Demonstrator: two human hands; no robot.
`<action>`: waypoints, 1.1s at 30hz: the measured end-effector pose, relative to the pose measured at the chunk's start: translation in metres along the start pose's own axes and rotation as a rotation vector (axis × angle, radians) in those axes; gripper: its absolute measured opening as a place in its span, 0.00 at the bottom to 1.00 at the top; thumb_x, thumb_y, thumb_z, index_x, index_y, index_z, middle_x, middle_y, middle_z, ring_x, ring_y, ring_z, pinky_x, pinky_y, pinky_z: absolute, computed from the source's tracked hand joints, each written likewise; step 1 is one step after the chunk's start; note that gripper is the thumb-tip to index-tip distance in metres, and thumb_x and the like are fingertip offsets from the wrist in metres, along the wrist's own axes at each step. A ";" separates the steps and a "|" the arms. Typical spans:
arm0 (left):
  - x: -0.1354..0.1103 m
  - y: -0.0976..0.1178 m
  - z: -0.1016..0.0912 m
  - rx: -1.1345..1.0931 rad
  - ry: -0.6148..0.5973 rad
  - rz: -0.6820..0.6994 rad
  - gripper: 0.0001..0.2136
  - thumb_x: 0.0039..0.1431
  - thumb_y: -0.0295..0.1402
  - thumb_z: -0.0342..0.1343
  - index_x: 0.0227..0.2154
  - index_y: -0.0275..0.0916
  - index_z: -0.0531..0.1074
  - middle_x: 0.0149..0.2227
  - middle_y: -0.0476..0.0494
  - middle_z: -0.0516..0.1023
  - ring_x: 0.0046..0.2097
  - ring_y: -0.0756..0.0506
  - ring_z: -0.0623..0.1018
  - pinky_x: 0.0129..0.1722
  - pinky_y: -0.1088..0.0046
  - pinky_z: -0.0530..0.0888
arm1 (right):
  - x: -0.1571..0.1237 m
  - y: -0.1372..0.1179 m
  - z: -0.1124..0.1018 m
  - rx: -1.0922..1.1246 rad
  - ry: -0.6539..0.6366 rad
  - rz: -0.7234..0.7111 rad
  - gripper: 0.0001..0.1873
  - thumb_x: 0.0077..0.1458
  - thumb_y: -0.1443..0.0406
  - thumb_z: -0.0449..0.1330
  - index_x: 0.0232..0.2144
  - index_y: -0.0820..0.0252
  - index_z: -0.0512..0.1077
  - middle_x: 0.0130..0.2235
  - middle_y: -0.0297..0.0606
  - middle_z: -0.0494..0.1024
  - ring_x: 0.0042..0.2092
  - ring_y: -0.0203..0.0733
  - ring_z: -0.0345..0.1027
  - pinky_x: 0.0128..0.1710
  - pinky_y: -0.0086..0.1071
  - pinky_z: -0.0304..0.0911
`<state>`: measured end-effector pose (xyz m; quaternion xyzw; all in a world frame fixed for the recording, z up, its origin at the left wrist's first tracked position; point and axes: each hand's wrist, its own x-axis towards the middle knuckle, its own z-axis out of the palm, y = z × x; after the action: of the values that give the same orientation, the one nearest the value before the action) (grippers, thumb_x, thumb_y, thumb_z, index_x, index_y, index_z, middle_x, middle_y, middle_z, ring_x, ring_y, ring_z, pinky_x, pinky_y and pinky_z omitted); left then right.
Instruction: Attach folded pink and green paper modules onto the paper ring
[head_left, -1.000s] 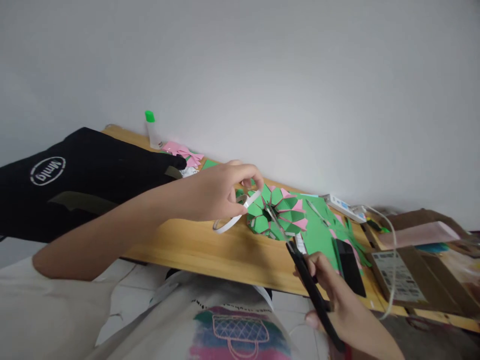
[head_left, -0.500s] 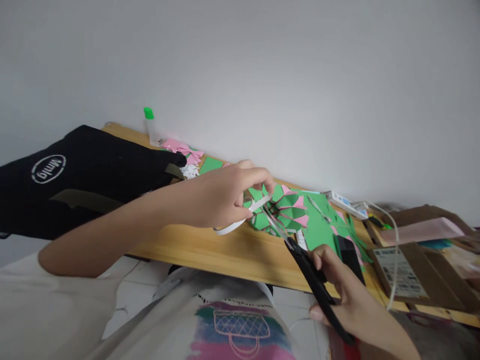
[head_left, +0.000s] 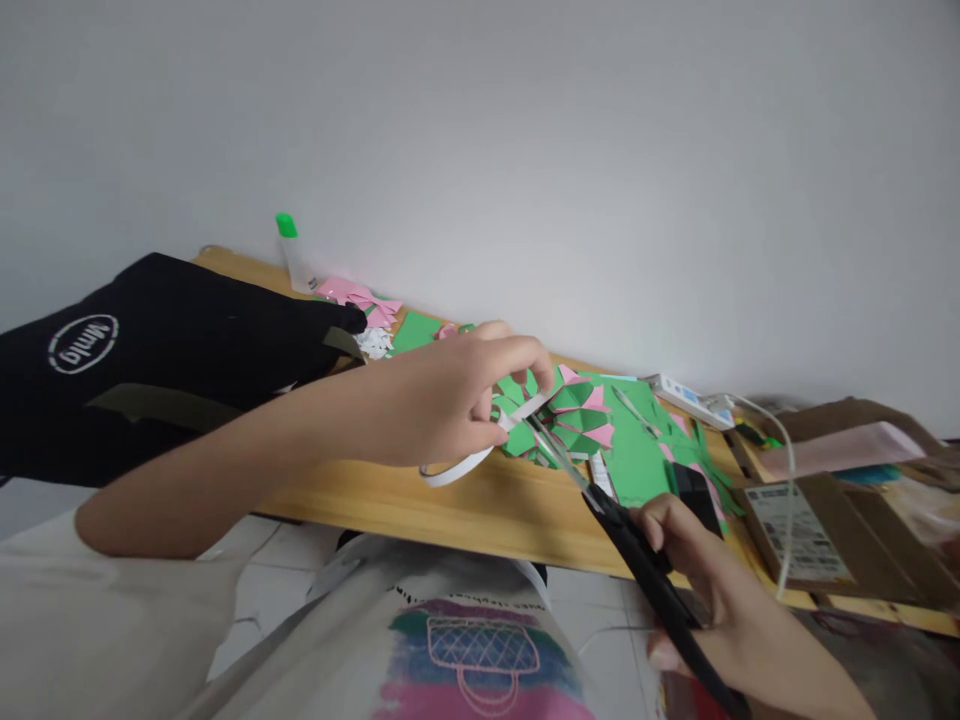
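Note:
My left hand (head_left: 442, 400) pinches a thin white roll of tape (head_left: 459, 466) over the wooden table (head_left: 450, 505), with a strip of it pulled out between the fingers. My right hand (head_left: 720, 605) grips black-handled scissors (head_left: 637, 560), whose blades point up-left and meet the white strip just beside my left fingers. Right behind the blades lies a round folded paper piece in green and pink (head_left: 570, 420).
A black bag with a white logo (head_left: 165, 350) covers the table's left end. A glue bottle with a green cap (head_left: 292, 255) stands by the wall, near pink paper scraps (head_left: 356, 298). Green paper sheets (head_left: 637, 450), a black phone (head_left: 694, 490) and cardboard boxes (head_left: 817, 520) lie at the right.
My left hand and the tape have shifted slightly right and down. The scissors have come in toward the strip, and my right hand has dropped lower right.

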<state>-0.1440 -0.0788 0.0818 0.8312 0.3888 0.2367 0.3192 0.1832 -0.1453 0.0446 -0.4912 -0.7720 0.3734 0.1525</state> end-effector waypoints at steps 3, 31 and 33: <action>0.001 0.007 0.002 -0.006 -0.039 0.004 0.17 0.56 0.25 0.53 0.48 0.45 0.66 0.47 0.47 0.69 0.31 0.52 0.73 0.32 0.75 0.68 | 0.004 -0.003 0.000 0.001 -0.013 0.003 0.25 0.46 0.50 0.68 0.35 0.51 0.58 0.34 0.28 0.61 0.34 0.36 0.58 0.33 0.26 0.61; -0.001 0.000 0.006 0.056 -0.026 -0.023 0.08 0.56 0.23 0.50 0.37 0.42 0.64 0.41 0.47 0.67 0.33 0.49 0.72 0.32 0.73 0.68 | 0.012 -0.027 0.008 -0.300 0.109 -0.062 0.09 0.56 0.64 0.57 0.31 0.52 0.57 0.23 0.25 0.63 0.22 0.32 0.55 0.20 0.25 0.54; -0.002 -0.006 0.007 0.046 -0.035 -0.024 0.07 0.56 0.24 0.50 0.37 0.42 0.64 0.40 0.49 0.68 0.32 0.50 0.71 0.34 0.73 0.68 | 0.014 -0.027 0.010 -0.291 0.101 -0.047 0.09 0.55 0.64 0.57 0.31 0.52 0.57 0.23 0.25 0.63 0.21 0.31 0.55 0.20 0.25 0.54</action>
<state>-0.1431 -0.0797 0.0725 0.8376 0.3985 0.2091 0.3097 0.1529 -0.1438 0.0556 -0.5079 -0.8207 0.2288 0.1271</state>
